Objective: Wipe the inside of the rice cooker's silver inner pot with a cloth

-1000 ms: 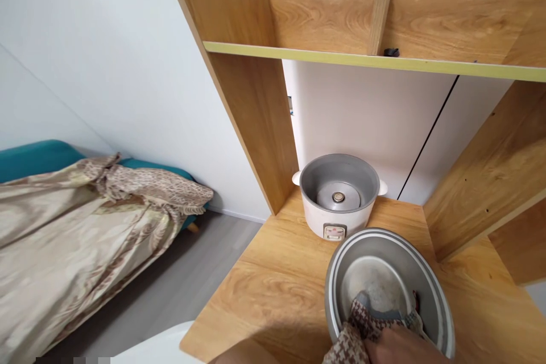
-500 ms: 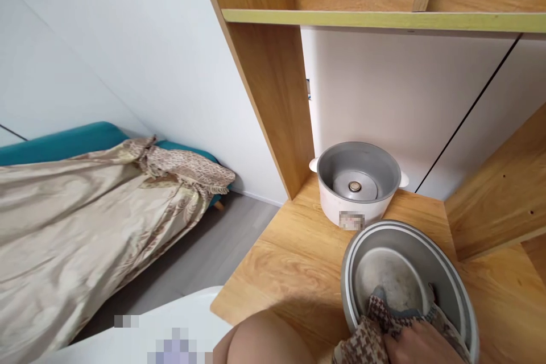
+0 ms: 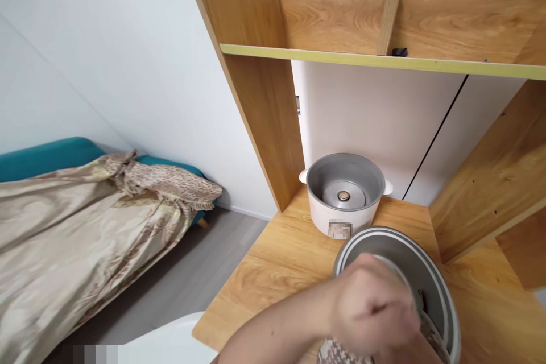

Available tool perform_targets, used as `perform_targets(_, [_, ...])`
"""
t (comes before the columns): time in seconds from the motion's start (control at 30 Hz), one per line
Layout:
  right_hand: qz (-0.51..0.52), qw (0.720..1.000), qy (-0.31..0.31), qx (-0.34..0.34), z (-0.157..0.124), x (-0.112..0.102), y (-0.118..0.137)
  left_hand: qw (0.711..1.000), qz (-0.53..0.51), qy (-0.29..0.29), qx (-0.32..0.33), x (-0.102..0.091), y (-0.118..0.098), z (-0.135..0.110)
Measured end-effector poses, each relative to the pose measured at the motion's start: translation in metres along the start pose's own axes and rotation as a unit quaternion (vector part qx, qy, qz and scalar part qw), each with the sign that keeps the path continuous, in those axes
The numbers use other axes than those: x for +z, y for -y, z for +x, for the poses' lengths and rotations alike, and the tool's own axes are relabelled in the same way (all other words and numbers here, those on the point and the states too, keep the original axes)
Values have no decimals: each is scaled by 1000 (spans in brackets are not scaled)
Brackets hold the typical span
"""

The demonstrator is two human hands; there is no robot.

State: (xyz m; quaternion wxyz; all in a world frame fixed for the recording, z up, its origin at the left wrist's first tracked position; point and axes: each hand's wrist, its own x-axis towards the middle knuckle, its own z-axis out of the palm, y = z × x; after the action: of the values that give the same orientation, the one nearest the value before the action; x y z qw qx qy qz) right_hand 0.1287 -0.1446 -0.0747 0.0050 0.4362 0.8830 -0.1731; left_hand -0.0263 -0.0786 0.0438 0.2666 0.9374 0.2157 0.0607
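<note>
A blurred hand [image 3: 373,307] hides most of the metal pot [image 3: 430,273].

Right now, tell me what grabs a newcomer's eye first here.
A hand blurs over the metal inner pot at the bottom right, a patterned cloth bunched beneath it. Behind, the empty white rice cooker stands on the wooden counter. Far left lies a beige cover over teal furniture.
</note>
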Motion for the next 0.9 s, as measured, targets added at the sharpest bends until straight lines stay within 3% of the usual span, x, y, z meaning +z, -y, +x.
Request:
perform_targets(0.03, [-2,1000,5,13,2,-2,3,999,-13,-39,-17,-6,-1,10])
perform_targets(0.1, [20,999,25,24,5,-10,9,997,-3,-47,-54,-10,5,32])
perform_targets(0.2, [77,996,46,25,4,-30,13,993,35,43,-104,-2,24,55])
perform_targets(0.37, [103,992,66,-6,-6,-55,9,990,37,93,-95,10,45,61])
perform_targets(0.6, [-9,995,70,-71,-9,-42,0,987,33,130,-85,10,51,64])
perform_targets(0.77, [-76,991,109,1,-9,-30,6,986,35,140,-86,16,55,66])
perform_targets(0.9, [10,997,80,-12,-7,-40,11,985,38,144,-83,18,55,66])
